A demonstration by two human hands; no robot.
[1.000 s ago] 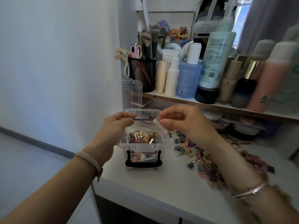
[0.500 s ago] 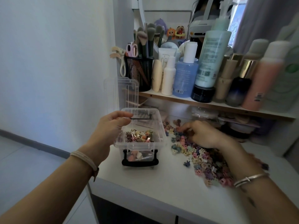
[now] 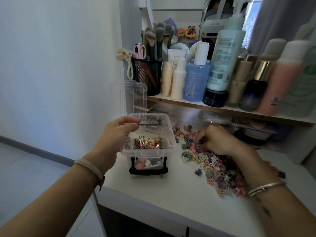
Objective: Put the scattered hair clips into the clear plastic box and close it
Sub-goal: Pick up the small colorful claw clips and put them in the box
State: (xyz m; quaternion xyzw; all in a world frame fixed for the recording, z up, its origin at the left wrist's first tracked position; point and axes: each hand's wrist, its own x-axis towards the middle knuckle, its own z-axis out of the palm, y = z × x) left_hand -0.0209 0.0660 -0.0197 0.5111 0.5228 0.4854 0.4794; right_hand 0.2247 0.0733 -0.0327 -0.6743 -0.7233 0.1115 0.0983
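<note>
The desk (image 3: 153, 194) is carrying the clear plastic box (image 3: 171, 139), sitting just right of the left hand (image 3: 118, 134), with its lid (image 3: 135, 96) standing open. The scattered hair clips (image 3: 213, 166) are lying under and around the right hand (image 3: 218, 141), whose fingers are curling into them; whether they are gripping any I cannot tell. The left hand is pinching a thin black clip (image 3: 150, 124) over the box. The clips are looking light, stiff and slippery, probably best scooped in small clusters.
</note>
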